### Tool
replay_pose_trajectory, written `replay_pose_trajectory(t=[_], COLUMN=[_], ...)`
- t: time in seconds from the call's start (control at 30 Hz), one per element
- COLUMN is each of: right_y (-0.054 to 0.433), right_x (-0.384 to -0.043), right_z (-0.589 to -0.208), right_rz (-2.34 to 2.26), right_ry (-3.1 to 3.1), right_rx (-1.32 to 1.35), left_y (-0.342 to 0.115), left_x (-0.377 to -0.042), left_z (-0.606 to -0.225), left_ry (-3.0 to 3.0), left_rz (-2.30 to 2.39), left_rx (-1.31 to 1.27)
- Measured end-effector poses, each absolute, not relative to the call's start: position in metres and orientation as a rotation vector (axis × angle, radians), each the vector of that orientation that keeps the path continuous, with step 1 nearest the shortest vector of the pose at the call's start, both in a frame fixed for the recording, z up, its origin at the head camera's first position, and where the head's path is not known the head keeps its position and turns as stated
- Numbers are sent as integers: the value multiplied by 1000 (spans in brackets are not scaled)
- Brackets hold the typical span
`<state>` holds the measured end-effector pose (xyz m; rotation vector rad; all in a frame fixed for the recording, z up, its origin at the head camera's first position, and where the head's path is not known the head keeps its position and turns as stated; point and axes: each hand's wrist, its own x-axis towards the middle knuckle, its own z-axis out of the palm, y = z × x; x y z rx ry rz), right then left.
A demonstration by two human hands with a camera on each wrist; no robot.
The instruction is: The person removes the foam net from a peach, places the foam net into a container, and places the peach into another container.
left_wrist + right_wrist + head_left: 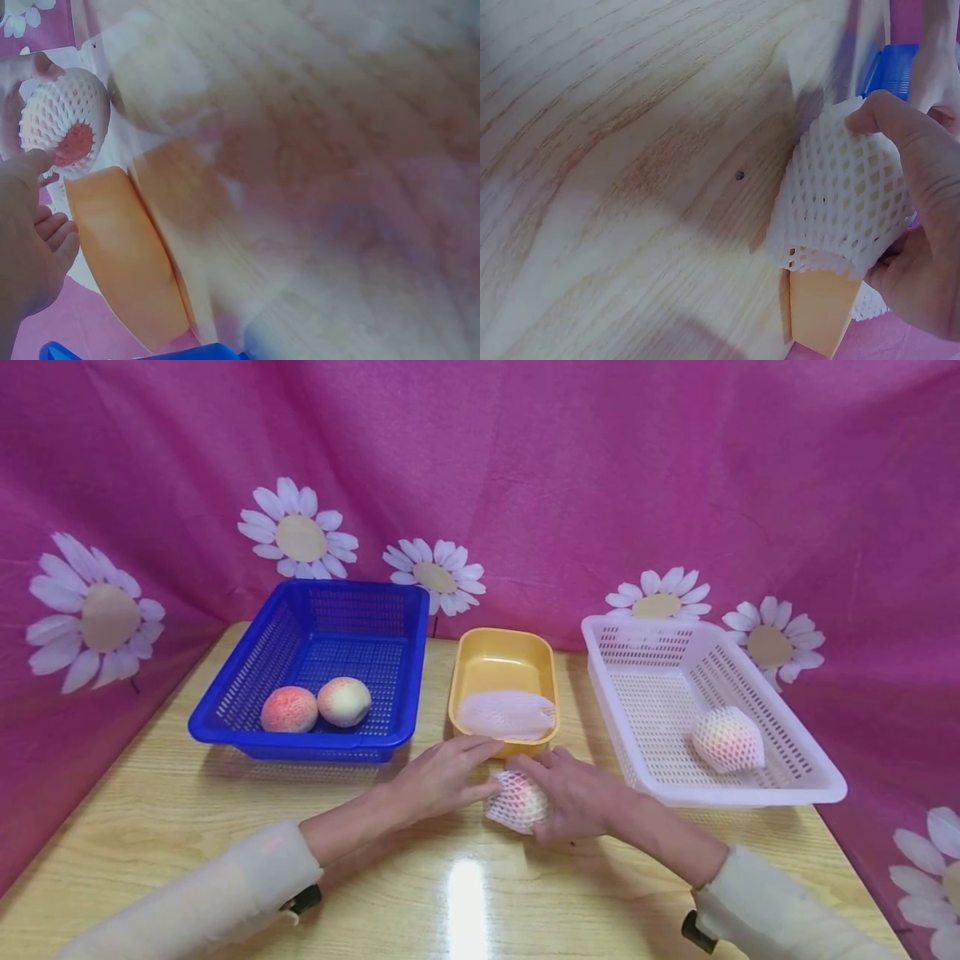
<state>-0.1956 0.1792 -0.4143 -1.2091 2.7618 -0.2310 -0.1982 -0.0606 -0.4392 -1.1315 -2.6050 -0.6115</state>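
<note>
A peach in a white foam net (517, 803) is held low over the table, just in front of the yellow tray (504, 670). My right hand (581, 792) grips it from the right side, thumb and fingers curled round the net. From the left, my left hand (438, 777) reaches in with its thumb at the net. In the left wrist view, the net's end is open and shows the peach's reddish skin (73, 144), the left thumb right beside it. The other left fingers are loosely bent and hold nothing. More empty foam nets (506, 714) lie in the yellow tray.
At left stands a blue basket (417, 693) with two bare peaches, one reddish (289, 709) and one pale (345, 702). A white basket (626, 727) at right holds a netted peach (727, 740). A pink flowered cloth (540, 485) hangs behind the wooden table (375, 893).
</note>
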Motion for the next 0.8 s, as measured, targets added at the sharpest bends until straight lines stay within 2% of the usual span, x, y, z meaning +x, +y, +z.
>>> replay_pose_trajectory(t=[0.8], right_y=[168], right_x=[-198], right_z=[-418], right_rz=[-160], right_ry=[2799], right_rx=[-1352], left_y=[-72], left_x=[-187], left_z=[-448], left_ry=[-2725], left_rz=[-626], left_rx=[-1080])
